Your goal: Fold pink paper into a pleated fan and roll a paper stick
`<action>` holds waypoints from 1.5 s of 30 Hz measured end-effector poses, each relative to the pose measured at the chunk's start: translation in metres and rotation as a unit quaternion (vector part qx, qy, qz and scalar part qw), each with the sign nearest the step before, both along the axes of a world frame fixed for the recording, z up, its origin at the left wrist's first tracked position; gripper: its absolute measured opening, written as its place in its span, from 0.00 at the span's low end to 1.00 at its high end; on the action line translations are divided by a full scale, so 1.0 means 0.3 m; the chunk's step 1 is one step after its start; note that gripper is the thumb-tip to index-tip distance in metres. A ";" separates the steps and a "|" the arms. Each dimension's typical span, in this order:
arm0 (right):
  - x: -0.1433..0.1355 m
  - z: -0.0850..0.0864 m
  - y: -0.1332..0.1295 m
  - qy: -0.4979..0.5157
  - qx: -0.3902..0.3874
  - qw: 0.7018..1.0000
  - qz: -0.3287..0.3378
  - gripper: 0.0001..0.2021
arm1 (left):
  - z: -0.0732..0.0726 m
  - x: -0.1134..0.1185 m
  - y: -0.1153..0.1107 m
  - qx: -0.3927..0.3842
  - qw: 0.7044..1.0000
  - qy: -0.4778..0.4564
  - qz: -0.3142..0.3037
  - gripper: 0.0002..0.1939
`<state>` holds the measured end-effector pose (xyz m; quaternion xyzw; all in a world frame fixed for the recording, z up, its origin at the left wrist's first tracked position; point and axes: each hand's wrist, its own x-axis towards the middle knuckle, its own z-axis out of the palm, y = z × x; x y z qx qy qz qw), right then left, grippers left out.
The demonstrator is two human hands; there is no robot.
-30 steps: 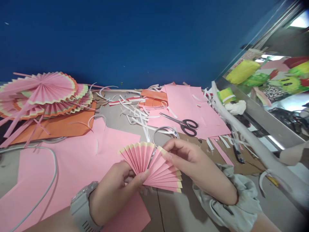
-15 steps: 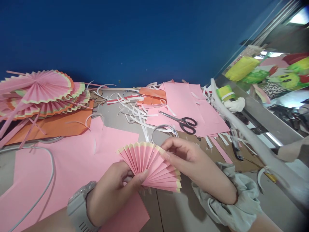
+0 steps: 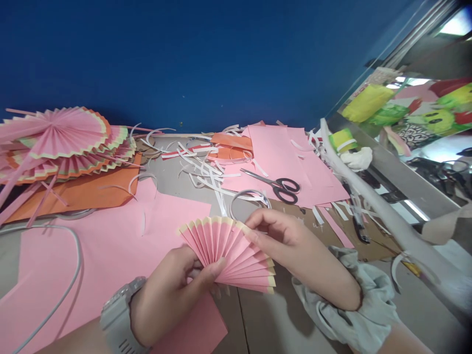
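Note:
A pleated pink paper fan [image 3: 221, 243] with a pale yellow edge is spread in a half circle between my hands. My left hand [image 3: 180, 282] grips it at the gathered base, thumb lying across the folds; the fingers behind are partly hidden. At the upper right of the fan, my right hand [image 3: 278, 241] pinches the yellow rim between thumb and fingers. Beneath the left hand lies a large sheet of pink paper [image 3: 110, 260]. Black-handled scissors [image 3: 275, 186] rest beyond the right hand, on further pink sheets [image 3: 283, 152].
Finished pleated rosettes [image 3: 59, 135] are stacked at the left over orange paper [image 3: 81, 194]. White paper strips [image 3: 210, 172] and a roll of tape [image 3: 250, 199] lie mid-table. A utility knife [image 3: 359, 223] lies at the right on cardboard [image 3: 379, 248]. A blue wall [image 3: 184, 64] rises behind.
Both hands keep the same hold on the fan. The whole view has shifted very slightly, with everything a little further left; nothing was let go.

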<state>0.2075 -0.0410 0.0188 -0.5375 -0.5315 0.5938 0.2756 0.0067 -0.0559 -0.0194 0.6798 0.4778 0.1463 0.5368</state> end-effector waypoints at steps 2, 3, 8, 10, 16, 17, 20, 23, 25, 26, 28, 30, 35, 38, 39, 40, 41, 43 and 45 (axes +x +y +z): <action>0.002 -0.004 0.000 0.003 0.001 1.000 -0.004 0.10 | -0.004 0.002 0.001 0.015 1.000 -0.001 0.011 0.18; 0.003 -0.006 0.000 0.003 0.001 1.000 -0.005 0.10 | -0.005 0.003 0.001 0.024 1.000 0.000 0.015 0.19; 0.003 -0.006 -0.001 -0.003 0.011 1.000 -0.004 0.09 | -0.011 0.004 -0.003 0.029 0.999 0.016 0.014 0.21; 0.000 -0.003 -0.001 -0.007 0.015 1.000 0.002 0.09 | -0.013 0.003 -0.006 0.030 0.999 0.016 0.009 0.20; -0.006 0.002 -0.002 -0.014 0.047 0.999 0.012 0.08 | -0.019 0.001 -0.008 0.042 0.999 0.008 0.005 0.15; -0.006 0.002 -0.002 -0.014 0.050 0.999 0.012 0.08 | -0.019 0.001 -0.007 0.046 0.999 0.008 0.006 0.15; -0.005 0.002 -0.002 -0.015 0.053 0.998 0.016 0.08 | -0.021 -0.001 -0.003 0.047 0.999 0.015 0.006 0.16; -0.004 0.002 -0.002 -0.022 0.056 0.998 0.018 0.09 | -0.019 -0.004 -0.002 0.034 0.999 0.030 -0.005 0.17; -0.003 0.002 -0.002 -0.027 0.056 0.998 0.020 0.09 | -0.017 -0.006 -0.002 0.026 0.999 0.036 -0.010 0.18; -0.003 0.001 -0.002 -0.030 0.057 0.998 0.021 0.09 | -0.017 -0.006 -0.002 0.025 0.999 0.035 -0.010 0.18; -0.002 -0.002 -0.002 -0.034 0.060 0.997 0.023 0.09 | -0.016 -0.006 -0.001 0.024 0.999 0.026 -0.009 0.18; 0.000 -0.004 -0.002 -0.034 0.060 0.997 0.025 0.09 | -0.017 -0.004 0.000 0.028 0.999 0.020 -0.008 0.18; 0.000 -0.003 -0.003 -0.025 0.036 0.999 0.025 0.10 | -0.017 -0.003 0.000 0.022 1.000 0.014 -0.011 0.18; -0.003 0.000 -0.003 -0.022 0.032 0.999 0.019 0.09 | -0.019 -0.005 -0.005 0.011 1.000 0.005 -0.013 0.17; -0.004 0.000 -0.003 -0.020 0.031 0.999 0.017 0.09 | -0.020 -0.006 -0.006 0.010 1.000 0.005 -0.011 0.18; -0.004 0.001 -0.003 -0.018 0.028 0.999 0.017 0.10 | -0.021 -0.006 -0.008 0.011 1.000 0.006 -0.009 0.18; -0.005 0.001 -0.003 -0.016 0.026 0.999 0.017 0.10 | -0.023 -0.006 -0.009 0.013 1.000 0.005 -0.006 0.18; -0.005 0.002 -0.003 -0.009 0.020 1.000 0.019 0.10 | -0.025 -0.006 -0.009 0.020 1.000 0.000 0.001 0.18; -0.004 0.001 -0.003 -0.005 0.018 1.000 0.021 0.10 | -0.026 -0.005 -0.007 0.026 1.000 -0.001 -0.001 0.19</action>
